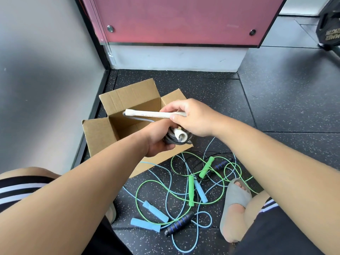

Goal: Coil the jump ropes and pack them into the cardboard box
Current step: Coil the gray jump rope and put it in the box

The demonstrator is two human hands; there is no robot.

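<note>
An open cardboard box (103, 137) stands on the floor, its inside looking empty. Over its right edge my left hand (156, 138) grips a coiled grey jump rope (170, 139) together with one of its white handles (181, 136). My right hand (193, 116) holds the rope's other white handle (147, 113) level above the box. On the floor nearer me lie tangled ropes: a green one (191, 190), a light blue one (154, 211) and a black one with blue-ringed handles (179, 223).
A grey wall runs along the left, and a pink panel (180, 19) stands behind the box. My right foot in a grey slide (233, 201) rests beside the tangle. Black gym equipment (329, 30) sits at the far right on the speckled rubber floor.
</note>
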